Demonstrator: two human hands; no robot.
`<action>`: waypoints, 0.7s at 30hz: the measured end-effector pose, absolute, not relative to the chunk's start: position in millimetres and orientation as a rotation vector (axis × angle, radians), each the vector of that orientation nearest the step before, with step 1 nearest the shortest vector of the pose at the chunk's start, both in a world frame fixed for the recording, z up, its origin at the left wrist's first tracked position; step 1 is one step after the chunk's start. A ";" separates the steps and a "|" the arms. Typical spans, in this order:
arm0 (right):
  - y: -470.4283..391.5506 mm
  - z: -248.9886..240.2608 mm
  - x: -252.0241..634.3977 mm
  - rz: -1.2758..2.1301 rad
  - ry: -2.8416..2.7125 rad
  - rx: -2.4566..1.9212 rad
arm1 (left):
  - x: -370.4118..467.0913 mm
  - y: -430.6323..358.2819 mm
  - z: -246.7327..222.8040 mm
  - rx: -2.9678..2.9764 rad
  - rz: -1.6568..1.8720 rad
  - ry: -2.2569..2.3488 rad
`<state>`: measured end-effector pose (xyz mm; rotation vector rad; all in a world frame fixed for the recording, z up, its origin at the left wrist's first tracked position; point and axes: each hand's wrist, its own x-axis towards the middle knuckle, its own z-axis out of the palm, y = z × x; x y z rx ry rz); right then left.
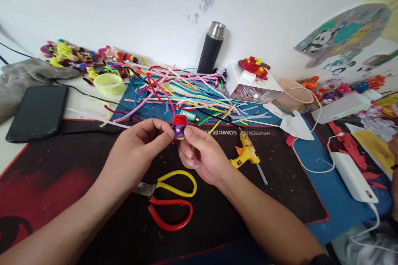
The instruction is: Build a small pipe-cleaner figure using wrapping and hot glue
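Observation:
A small fuzzy piece (180,126), red on top and purple below with a yellow lower edge, is held up over the dark mat (124,223). My left hand (141,147) pinches its left side between thumb and forefinger. My right hand (203,151) grips its right side, with the other fingers curled underneath. Below the hands lie scissors (175,203) with one yellow and one red handle; their blades are partly hidden behind my left forearm. A yellow glue gun (247,151) rests on the mat to the right of my right hand.
Colourful pipe cleaners (186,89) lie behind the mat. A black phone (39,112) is at the left, a thermos (212,47) at the back. A white box (255,85), a power bank (354,176) and cables are on the right. Part of another person shows at the right edge.

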<state>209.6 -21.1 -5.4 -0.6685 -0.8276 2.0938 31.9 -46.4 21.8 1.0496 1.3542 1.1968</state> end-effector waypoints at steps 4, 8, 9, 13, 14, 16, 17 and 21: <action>-21.1 -6.0 208.7 2.087 -0.845 -0.678 | 30.0 -46.5 19.5 1.081 1.193 1.360; -20.3 -5.8 209.1 2.087 -0.838 -0.682 | 29.0 -44.3 16.6 1.104 1.195 1.337; -20.1 -5.4 209.5 2.091 -0.833 -0.681 | 28.7 -43.8 15.9 1.105 1.190 1.325; -19.8 -3.6 211.0 2.100 -0.822 -0.674 | 27.7 -43.7 14.9 1.114 1.184 1.308; -19.8 -3.4 211.2 2.100 -0.821 -0.676 | 27.6 -43.9 15.1 1.116 1.183 1.310; -19.7 -3.6 211.5 2.098 -0.824 -0.683 | 27.8 -44.2 15.7 1.114 1.184 1.316; -19.7 -3.9 211.6 2.096 -0.829 -0.688 | 28.0 -44.2 15.9 1.113 1.182 1.317; -19.7 -5.3 211.9 2.095 -0.837 -0.698 | 28.8 -43.9 15.3 1.126 1.176 1.319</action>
